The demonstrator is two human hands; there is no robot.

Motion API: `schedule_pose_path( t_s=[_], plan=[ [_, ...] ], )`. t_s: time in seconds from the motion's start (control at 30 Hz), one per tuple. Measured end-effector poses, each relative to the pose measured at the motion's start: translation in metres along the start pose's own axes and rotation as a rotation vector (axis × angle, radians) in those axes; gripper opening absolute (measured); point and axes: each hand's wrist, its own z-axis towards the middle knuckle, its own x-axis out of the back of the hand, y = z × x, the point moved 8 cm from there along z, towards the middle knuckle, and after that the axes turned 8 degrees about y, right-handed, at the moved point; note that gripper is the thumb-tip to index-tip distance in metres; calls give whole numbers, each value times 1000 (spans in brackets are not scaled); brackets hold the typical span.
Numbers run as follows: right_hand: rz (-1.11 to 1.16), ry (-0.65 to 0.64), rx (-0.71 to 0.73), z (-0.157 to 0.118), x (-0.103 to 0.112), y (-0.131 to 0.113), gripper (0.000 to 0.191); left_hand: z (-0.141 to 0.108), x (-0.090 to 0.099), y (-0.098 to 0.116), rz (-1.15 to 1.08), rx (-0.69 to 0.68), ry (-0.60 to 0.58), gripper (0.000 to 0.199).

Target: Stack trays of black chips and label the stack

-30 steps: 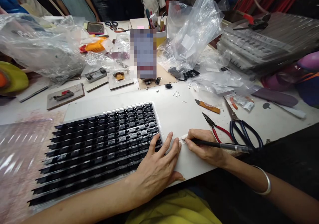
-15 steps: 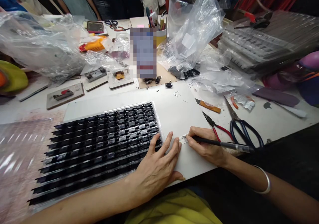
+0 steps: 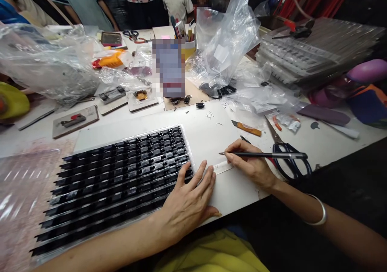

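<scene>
My left hand point(image 3: 190, 195) lies with fingers spread at the right edge of a tray point(image 3: 187, 147) filled with rows of small black parts point(image 3: 121, 173). Its fingertips rest beside a narrow white paper strip point(image 3: 223, 168) that has small handwritten marks at its left end. In my right hand point(image 3: 249, 163) is a dark pen point(image 3: 272, 155), pinched between thumb and fingers, its tip pointing left just above the strip. The heel of my left hand rests near the table's front edge.
Right of my right hand are large scissors point(image 3: 290, 159) and partly hidden pliers; an orange cutter point(image 3: 246, 128) lies beyond. Plastic bags point(image 3: 223, 42), a pen cup point(image 3: 189, 48) and stacked clear trays point(image 3: 314, 50) stand behind. People point(image 3: 177, 1) stand across the table.
My right hand has turned slightly and lifted the pen tip off the strip; more of the strip shows. The view has shifted a little. My left hand keeps its place beside the tray.
</scene>
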Motion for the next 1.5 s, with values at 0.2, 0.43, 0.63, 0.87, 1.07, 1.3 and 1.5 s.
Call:
schedule_pose_path(
  t_s=[0.2, 0.43, 0.63, 0.87, 1.07, 1.3, 1.5],
  plan=[
    [36, -11, 58, -2, -1, 0, 6, 2, -1, -4, -62, 50, -2, 69],
    [-145, -131, 206, -10, -14, -7, 16, 4, -1, -4, -45, 48, -1, 68],
    [-193, -163, 256, -13, -17, -6, 18, 3, -1, -3, -48, 40, -3, 69],
    [-221, -182, 292, -13, -20, -8, 19, 3, -3, -3, -57, 39, -16, 70],
    [-249, -166, 311, -14, -20, -9, 20, 2, -3, -2, -25, 35, -18, 70],
    [-258, -168, 321, -15, -21, -10, 20, 3, -2, -2, -41, 39, -20, 70],
    [-241, -104, 276, -11, -13, -11, 20, 2, -1, -2, -59, 44, -33, 68]
  ],
)
